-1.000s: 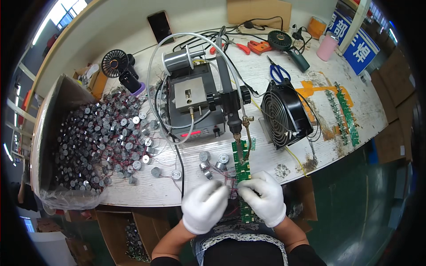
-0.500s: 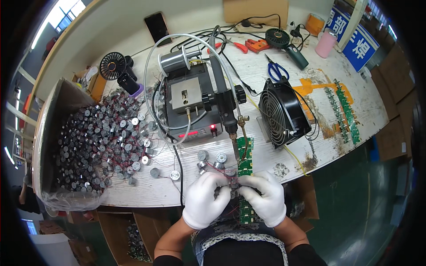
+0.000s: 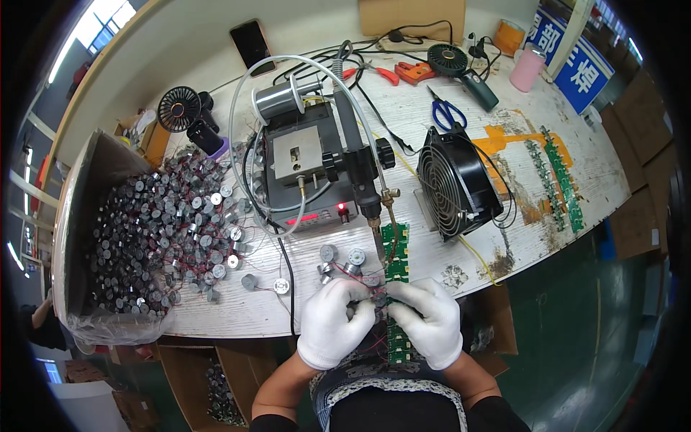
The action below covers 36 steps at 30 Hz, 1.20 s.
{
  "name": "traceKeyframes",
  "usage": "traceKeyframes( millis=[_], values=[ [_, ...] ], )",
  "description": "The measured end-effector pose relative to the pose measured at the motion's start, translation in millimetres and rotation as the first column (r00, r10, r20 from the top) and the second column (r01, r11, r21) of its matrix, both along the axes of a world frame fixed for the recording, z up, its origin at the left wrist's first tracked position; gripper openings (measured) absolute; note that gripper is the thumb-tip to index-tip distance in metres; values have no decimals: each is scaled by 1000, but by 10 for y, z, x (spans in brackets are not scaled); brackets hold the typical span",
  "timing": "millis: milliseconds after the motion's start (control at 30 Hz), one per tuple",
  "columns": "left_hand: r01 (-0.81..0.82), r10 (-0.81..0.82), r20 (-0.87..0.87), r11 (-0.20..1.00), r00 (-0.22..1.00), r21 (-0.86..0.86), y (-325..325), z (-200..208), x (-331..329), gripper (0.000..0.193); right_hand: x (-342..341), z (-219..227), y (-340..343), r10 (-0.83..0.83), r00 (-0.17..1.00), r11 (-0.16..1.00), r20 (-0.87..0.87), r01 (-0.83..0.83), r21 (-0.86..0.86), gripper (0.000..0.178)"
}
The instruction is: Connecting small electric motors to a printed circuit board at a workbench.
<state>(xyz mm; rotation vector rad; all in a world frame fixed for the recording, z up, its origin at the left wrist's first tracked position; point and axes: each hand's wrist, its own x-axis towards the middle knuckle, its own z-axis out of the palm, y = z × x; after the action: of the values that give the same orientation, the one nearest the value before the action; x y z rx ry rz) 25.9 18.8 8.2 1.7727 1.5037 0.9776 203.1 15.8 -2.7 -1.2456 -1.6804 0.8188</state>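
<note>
Both my hands wear white gloves and meet in front of the soldering iron. My left hand is closed, its fingertips around a small round metal motor with thin red wires, which the glove partly hides. My right hand is pinched over the left edge of a long green circuit board strip; what lies between its fingertips is too small to tell. The strip runs from beneath the iron tip toward me, past the bench edge. Several loose motors lie just beyond my left hand.
A carton of many motors spills onto the bench at left. The soldering station carries a solder spool. To the right are a black fan, blue-handled scissors and more board strips. A phone leans at the back.
Both hands stay at nearly the same place, with only slight finger movement. The bench scene and the strip's far end shift slightly left in the picture.
</note>
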Motion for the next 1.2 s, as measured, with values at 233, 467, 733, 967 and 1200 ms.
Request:
traceKeyframes(
  millis=[233,467,733,967,1200],
  values=[
    [-90,103,147,992,984,-92,-6,-65,44,13,-12,-16,-25,4,1000,1000,-17,-3,6,30],
    [-135,144,129,988,981,-70,-26,-94,70,13,-3,-26,-41,14,999,1000,-39,-13,15,29],
    [31,92,343,941,935,-336,7,64,33,17,43,2,-37,72,997,997,-7,-72,22,29],
    [-74,153,435,978,887,-193,32,-30,-87,12,71,-1,-86,72,996,997,-55,-72,10,49],
    [-33,282,622,924,731,-381,54,5,38,11,50,-52,-151,51,997,993,-56,-56,-108,63]
  ],
)
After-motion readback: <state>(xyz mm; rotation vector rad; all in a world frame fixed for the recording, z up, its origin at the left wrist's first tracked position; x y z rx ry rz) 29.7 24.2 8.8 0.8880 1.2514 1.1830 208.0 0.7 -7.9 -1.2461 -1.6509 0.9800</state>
